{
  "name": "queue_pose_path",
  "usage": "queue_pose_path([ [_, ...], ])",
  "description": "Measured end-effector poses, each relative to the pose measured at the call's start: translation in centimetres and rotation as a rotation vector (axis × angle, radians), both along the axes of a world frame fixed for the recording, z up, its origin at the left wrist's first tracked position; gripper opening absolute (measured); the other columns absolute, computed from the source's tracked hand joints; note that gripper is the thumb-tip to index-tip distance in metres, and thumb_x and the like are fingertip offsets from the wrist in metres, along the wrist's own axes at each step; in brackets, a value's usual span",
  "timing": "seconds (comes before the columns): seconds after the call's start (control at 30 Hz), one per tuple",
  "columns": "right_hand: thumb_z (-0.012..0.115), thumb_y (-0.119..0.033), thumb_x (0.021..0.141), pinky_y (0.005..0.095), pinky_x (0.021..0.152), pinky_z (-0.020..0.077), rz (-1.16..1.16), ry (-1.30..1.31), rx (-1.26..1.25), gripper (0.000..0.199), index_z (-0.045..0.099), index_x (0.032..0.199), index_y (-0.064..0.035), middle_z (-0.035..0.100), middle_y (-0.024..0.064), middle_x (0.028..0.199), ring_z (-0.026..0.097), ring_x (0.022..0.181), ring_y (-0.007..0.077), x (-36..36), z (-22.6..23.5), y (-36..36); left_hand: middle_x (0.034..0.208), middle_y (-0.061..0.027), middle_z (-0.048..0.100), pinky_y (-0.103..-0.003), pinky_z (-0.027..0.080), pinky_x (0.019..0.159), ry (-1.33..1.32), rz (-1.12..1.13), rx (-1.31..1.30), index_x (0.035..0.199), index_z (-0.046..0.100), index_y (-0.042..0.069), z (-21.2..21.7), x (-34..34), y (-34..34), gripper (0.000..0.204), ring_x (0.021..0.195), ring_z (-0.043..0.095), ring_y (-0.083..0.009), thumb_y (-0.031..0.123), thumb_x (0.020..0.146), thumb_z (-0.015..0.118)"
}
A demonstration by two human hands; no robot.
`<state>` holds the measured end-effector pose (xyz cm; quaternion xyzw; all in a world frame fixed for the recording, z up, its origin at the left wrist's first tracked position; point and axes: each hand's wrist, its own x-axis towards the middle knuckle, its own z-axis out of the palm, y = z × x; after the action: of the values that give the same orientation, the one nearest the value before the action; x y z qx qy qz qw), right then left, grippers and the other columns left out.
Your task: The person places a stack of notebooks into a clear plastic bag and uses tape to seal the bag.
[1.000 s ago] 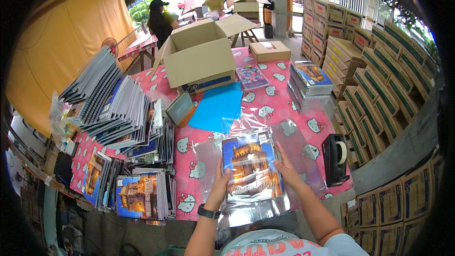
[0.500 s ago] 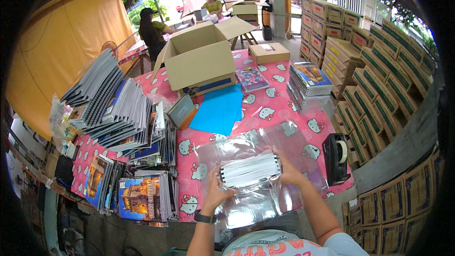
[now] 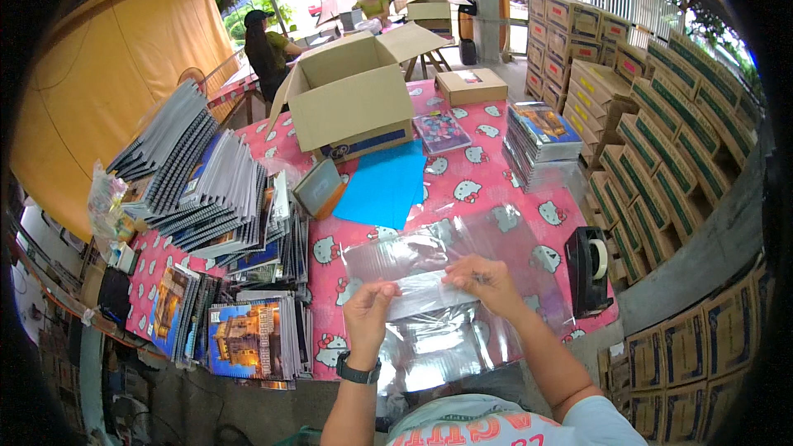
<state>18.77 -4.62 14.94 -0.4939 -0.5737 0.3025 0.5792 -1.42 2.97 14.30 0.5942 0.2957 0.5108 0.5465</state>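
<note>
A large sheet of clear plastic film (image 3: 450, 351) lies at the table's near edge, shiny and creased. On its left side, my left hand (image 3: 369, 314), with a dark watch on the wrist, pinches an edge of the film between thumb and fingers. Opposite it, my right hand (image 3: 489, 287) pinches the same film, its fingers curled together. Between the hands the plastic is pulled across a white bundle (image 3: 431, 301), which shows only hazily through the film. A black tape dispenser (image 3: 586, 272) stands to the right of my right hand.
Stacked spiral notebooks (image 3: 223, 206) crowd the table's left side; another notebook stack (image 3: 541, 144) stands at right. An open cardboard box (image 3: 355, 107), blue sheets (image 3: 380, 186) and a flat carton (image 3: 471, 87) lie farther back. Cartons (image 3: 661, 157) line the right. Two people work beyond.
Both hands have moved from the sides of the white bundle to above it and now pinch the film. Plastic now covers the bundle's white page edges, which showed plainly before.
</note>
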Motion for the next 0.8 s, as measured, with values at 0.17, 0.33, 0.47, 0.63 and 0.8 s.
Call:
queue_pose_path([
  [0.17,0.063,-0.016,0.083,0.0251,0.067,0.0452,-0.054,0.006,0.047,0.016,0.065,0.086,-0.0004,0.065,0.0062,0.081,0.059,0.074,0.0111,-0.4,0.6,0.5,0.076,-0.0042,0.062,-0.023,0.042,0.068,0.002,0.067,0.025,0.082,0.060,0.002,1.1,0.1,-0.3,0.013,0.071,0.055,-0.0091,0.015,0.086,0.061],
  [0.33,0.062,-0.017,0.084,0.0253,0.066,0.0448,-0.064,0.072,0.069,0.018,0.062,0.079,0.0005,0.063,0.0059,0.076,0.058,0.073,0.0101,-0.6,-0.1,0.9,0.075,-0.0047,0.062,-0.023,0.043,0.066,-0.011,0.106,0.106,0.083,0.060,0.002,1.6,0.2,-0.3,0.012,0.069,0.056,-0.0089,0.013,0.085,0.061],
  [0.47,0.062,-0.015,0.084,0.0253,0.066,0.0450,-0.061,0.068,0.103,0.016,0.061,0.078,-0.0004,0.063,0.0059,0.077,0.058,0.073,0.0107,-1.1,0.9,0.8,0.076,-0.0052,0.063,-0.025,0.044,0.067,-0.008,0.094,0.118,0.083,0.060,0.002,2.4,-0.1,-0.5,0.012,0.069,0.056,-0.0092,0.014,0.085,0.061],
  [0.63,0.067,-0.020,0.079,0.0291,0.080,0.0434,0.036,-0.030,0.124,0.026,0.061,0.098,-0.0036,0.062,0.0084,0.097,0.057,0.092,0.0142,0.4,-1.1,1.0,0.093,-0.0111,0.064,-0.033,0.040,0.089,0.077,-0.098,0.305,0.099,0.059,0.002,1.7,-1.7,0.9,0.025,0.090,0.058,-0.0166,0.024,0.088,0.056],
  [0.8,0.079,-0.033,0.063,0.0377,0.104,0.0225,0.150,0.215,0.060,0.092,0.029,0.135,-0.0055,0.035,0.0139,0.135,0.032,0.126,0.0248,2.5,-5.5,-1.5,0.117,-0.0173,0.053,-0.036,0.031,0.100,-0.546,-0.140,-0.217,0.121,0.046,0.001,-2.6,-3.4,0.2,0.048,0.111,0.048,-0.0228,0.036,0.088,0.046],
])
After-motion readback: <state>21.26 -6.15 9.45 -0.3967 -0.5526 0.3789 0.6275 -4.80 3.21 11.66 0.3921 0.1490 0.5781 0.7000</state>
